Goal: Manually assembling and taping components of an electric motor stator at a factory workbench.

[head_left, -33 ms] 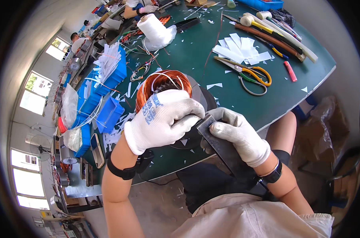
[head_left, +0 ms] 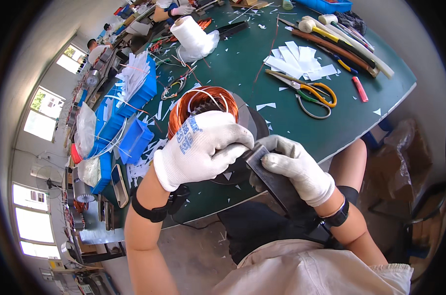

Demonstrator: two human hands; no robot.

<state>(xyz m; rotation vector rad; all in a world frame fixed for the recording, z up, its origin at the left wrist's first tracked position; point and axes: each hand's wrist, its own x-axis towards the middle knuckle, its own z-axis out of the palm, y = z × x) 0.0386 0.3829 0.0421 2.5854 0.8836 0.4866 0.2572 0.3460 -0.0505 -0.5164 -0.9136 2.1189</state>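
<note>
A copper wire coil (head_left: 210, 98) with white ties sits in a round grey motor stator (head_left: 255, 123) on the green table. Across its near side lies my left hand (head_left: 203, 147), in a white glove, thumb and fingers pinched together; what they hold is hidden. Right beside those fingertips, my right hand (head_left: 294, 164), gloved too, grips a long dark flat bar (head_left: 277, 184) with the thumb on top. The bar slants down toward my lap, its upper end close to the stator's near edge.
Scissors (head_left: 306, 91), white paper strips (head_left: 296, 61), mallets (head_left: 331, 37) and a red marker-like stick (head_left: 360, 89) lie at the right. Blue bins (head_left: 137, 140) stand left, near a phone (head_left: 119, 187). A white thread cone (head_left: 189, 34) stands far back. Another person's gloved hand (head_left: 183, 10) shows beyond.
My right thumb has shifted slightly on the dark bar, and the bar's upper end has tilted a little. My left hand and the coil look unmoved.
</note>
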